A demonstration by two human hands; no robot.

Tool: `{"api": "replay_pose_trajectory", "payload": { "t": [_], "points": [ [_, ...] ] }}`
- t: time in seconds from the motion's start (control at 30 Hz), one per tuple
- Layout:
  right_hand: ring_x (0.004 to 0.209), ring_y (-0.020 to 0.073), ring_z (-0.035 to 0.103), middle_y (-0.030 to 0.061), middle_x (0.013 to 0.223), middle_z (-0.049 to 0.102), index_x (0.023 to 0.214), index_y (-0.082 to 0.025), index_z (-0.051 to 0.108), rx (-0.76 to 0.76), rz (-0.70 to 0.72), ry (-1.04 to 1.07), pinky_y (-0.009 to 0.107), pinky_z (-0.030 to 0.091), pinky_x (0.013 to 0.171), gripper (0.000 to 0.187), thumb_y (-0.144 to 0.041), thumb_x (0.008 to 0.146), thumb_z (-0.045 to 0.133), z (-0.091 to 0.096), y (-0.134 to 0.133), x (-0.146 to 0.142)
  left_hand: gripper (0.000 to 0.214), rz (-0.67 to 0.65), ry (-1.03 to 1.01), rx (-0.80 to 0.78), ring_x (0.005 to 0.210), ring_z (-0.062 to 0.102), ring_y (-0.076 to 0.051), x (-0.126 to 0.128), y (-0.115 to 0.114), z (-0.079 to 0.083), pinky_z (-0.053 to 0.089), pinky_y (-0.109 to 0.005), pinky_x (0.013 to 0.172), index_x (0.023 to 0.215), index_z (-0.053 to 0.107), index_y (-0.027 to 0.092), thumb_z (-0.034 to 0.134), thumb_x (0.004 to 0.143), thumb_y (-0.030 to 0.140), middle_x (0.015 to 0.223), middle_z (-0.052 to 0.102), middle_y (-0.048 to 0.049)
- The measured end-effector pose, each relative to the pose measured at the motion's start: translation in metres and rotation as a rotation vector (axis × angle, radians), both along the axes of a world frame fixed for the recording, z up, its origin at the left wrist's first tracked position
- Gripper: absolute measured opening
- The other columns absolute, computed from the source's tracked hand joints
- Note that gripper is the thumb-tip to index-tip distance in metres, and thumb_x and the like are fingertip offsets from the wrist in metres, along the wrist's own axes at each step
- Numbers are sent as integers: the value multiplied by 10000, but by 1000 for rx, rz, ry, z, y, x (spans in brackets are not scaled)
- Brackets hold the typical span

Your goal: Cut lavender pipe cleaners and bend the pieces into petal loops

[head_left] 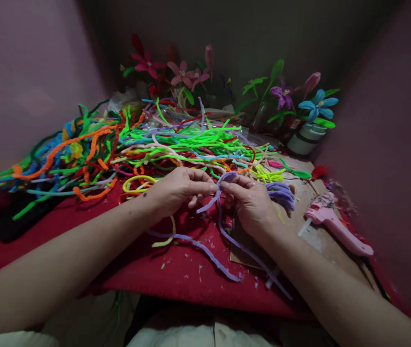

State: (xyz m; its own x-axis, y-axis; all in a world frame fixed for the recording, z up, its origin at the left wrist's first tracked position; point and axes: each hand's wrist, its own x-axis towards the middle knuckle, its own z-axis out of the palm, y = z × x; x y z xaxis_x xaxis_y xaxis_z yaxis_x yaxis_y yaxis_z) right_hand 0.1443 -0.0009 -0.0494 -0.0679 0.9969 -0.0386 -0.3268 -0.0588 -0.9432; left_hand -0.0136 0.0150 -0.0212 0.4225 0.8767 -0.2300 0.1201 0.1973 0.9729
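Observation:
Both hands meet above the red cloth, pinching a purple pipe cleaner (211,205) bent into a small loop. My left hand (187,188) is closed, thumb and forefinger at the left side of the loop. Opposite it, my right hand (247,195) is closed on the loop's right side. One short end points down to the left, and a long purple strand trails from under the fingers toward the front right. Another loose purple pipe cleaner (205,250) lies on the cloth below. A bundle of purple pipe cleaners (281,195) sits just beyond my right hand.
A large tangle of coloured pipe cleaners (191,140) spreads behind the hands. A pink glue gun (335,224) lies on cardboard (321,250) at right. Pipe-cleaner flowers stand at the back, including a blue flower (317,105) in a white jar (305,140). Scraps dot the red cloth (147,272).

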Motion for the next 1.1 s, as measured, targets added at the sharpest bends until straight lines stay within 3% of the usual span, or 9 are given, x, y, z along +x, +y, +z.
{"api": "replay_pose_trajectory", "payload": {
  "t": [0.17, 0.33, 0.47, 0.63, 0.73, 0.93, 1.1],
  "points": [
    [424, 51, 370, -64, 518, 503, 675, -162, 637, -34, -28, 91, 200, 285, 410, 120, -206, 596, 715, 0, -1, -3, 207, 36, -167, -112, 476, 476, -59, 7, -1, -11, 337, -188, 462, 771, 637, 122, 716, 620, 239, 607, 586, 13],
    [467, 63, 431, -44, 599, 569, 733, -168, 658, 29, -40, 30, 206, 321, 431, 173, -269, 610, 726, 2, -3, -1, 133, 82, -3, 19, 420, 399, -44, 12, -9, -5, 264, -184, 426, 620, 589, 128, 647, 678, 232, 476, 502, 45],
    [433, 67, 407, -38, 485, 510, 581, -148, 624, 22, -68, -35, 218, 314, 431, 191, -313, 632, 706, 4, -3, 1, 177, 46, 81, 89, 395, 363, -50, 11, -10, -1, 222, -201, 404, 559, 543, 136, 622, 684, 234, 443, 478, 43],
    [429, 64, 380, -40, 460, 479, 504, -153, 571, 61, -75, -143, 221, 289, 434, 242, -302, 660, 680, 7, -5, 3, 117, -29, -71, -88, 391, 427, -85, 9, -4, -4, 304, -226, 420, 530, 534, 142, 583, 634, 165, 436, 498, 23],
    [435, 66, 386, -39, 469, 484, 506, -153, 561, 76, -69, -174, 220, 289, 442, 260, -314, 681, 666, 7, -5, 3, 106, -16, -80, -110, 392, 435, -88, 8, -2, -5, 305, -226, 419, 537, 540, 138, 585, 631, 162, 443, 511, 18],
    [460, 78, 418, -28, 525, 519, 610, -158, 607, 90, -10, -87, 221, 318, 461, 224, -351, 720, 634, 4, -3, 2, 116, 24, -17, -54, 392, 394, -71, 8, -6, -3, 256, -212, 413, 562, 537, 138, 600, 645, 189, 432, 487, 37],
    [430, 73, 378, -39, 475, 475, 551, -156, 580, 85, -80, -182, 224, 281, 440, 255, -341, 719, 629, 4, -5, 4, 106, -15, 205, 121, 404, 347, -59, 7, -8, 4, 237, -209, 422, 599, 576, 129, 602, 656, 214, 430, 455, 53]
  ]
}}
